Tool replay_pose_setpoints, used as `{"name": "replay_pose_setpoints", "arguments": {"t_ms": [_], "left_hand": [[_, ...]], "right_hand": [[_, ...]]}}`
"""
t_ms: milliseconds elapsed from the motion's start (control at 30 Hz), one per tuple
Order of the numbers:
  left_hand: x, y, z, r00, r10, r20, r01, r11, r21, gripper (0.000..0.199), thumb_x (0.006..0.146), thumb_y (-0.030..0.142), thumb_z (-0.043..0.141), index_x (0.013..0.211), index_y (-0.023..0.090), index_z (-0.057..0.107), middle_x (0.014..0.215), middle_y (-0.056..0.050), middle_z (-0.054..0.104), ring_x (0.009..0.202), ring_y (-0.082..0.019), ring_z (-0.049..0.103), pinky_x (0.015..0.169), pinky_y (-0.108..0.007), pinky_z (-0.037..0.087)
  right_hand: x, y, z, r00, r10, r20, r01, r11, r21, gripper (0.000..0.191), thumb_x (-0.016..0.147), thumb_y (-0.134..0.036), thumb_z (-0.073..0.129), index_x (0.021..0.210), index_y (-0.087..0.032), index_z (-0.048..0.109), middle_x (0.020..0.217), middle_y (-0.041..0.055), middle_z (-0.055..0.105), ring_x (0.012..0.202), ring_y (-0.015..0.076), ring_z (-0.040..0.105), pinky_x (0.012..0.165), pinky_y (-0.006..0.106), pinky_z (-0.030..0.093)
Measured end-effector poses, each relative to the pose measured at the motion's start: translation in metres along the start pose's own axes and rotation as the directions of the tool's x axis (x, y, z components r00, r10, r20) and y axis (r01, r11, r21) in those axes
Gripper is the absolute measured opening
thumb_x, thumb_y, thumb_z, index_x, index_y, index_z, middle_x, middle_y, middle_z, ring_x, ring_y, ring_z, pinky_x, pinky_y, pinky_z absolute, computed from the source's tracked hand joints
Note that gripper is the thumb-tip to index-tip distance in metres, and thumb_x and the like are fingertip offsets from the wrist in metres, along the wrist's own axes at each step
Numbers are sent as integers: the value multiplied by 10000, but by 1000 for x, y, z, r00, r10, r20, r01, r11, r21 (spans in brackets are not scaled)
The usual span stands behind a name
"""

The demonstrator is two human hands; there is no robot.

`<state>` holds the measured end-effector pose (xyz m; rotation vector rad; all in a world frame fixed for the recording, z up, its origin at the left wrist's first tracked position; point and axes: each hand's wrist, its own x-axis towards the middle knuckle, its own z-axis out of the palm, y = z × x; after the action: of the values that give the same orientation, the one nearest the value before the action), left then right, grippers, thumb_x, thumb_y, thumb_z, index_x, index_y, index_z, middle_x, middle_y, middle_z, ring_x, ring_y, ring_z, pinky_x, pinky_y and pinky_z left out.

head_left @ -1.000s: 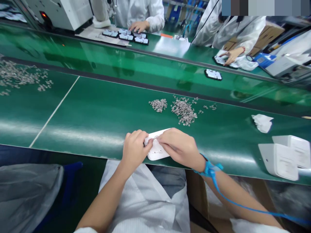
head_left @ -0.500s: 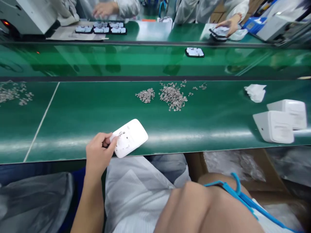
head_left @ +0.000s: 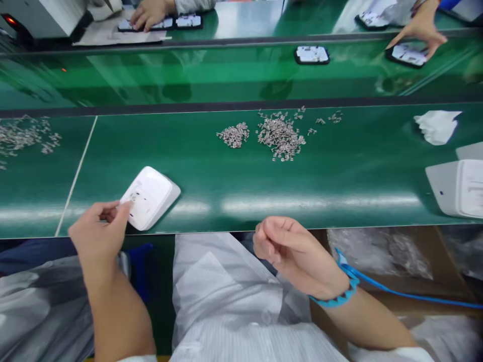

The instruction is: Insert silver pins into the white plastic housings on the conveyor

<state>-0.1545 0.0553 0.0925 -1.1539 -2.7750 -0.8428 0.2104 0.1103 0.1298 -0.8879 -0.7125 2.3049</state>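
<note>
My left hand [head_left: 100,231] pinches the lower left corner of a white plastic housing [head_left: 153,193] between thumb and fingers. The housing is tilted near the bench's front edge, its face with small holes and slots turned up. My right hand [head_left: 298,256] hangs at the front edge with its fingers curled closed; whatever is inside them, if anything, is hidden. Around that wrist runs a blue coiled strap [head_left: 341,296]. Beyond the hands, a small pile of tiny metal parts [head_left: 234,136] lies beside a larger pile of metal parts [head_left: 281,136] on the green bench [head_left: 196,166].
At the right stand white housings [head_left: 445,188] near a crumpled white tissue [head_left: 437,125]. Across the raised ledge, a co-worker's hand [head_left: 420,32] grips a black-rimmed part [head_left: 407,54]; another person's hand [head_left: 149,12] is at the far left. A cardboard box [head_left: 449,261] sits below the bench.
My left hand has moved left with the housing, turning it. My right hand has swung up from near my body to the bench edge. A co-worker's hand came forward with a black-rimmed part.
</note>
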Motion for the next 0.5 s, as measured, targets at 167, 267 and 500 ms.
{"name": "replay_pose_setpoints", "arguments": {"t_ms": [167, 267, 500], "left_hand": [[16, -13, -15, 997, -73, 9, 71, 991, 111, 372, 734, 491, 681, 949, 195, 752, 680, 42, 596, 739, -173, 618, 811, -354, 474], [22, -22, -22, 998, -55, 38, 49, 989, 140, 419, 818, 585, 608, 970, 213, 725, 714, 42, 580, 809, -215, 626, 831, -402, 441], [54, -43, -13, 988, 17, -155, 34, 946, 321, 269, 690, 402, 690, 863, 201, 732, 591, 55, 519, 592, -136, 494, 728, -336, 432]], "right_hand": [[5, 4, -8, 998, 46, -47, -43, 997, 68, 322, 902, -447, 720, 773, -152, 713, 634, -3, 544, 554, 54, 427, 534, 215, 274], [7, 3, -9, 999, 36, -35, -34, 998, 57, 334, 924, -473, 683, 825, -156, 723, 656, 4, 559, 566, 62, 447, 526, 213, 287], [-17, -19, 8, 816, -470, 335, 549, 454, -702, 236, 928, -260, 656, 730, -202, 540, 662, -19, 544, 635, 102, 466, 588, 285, 358]]}}
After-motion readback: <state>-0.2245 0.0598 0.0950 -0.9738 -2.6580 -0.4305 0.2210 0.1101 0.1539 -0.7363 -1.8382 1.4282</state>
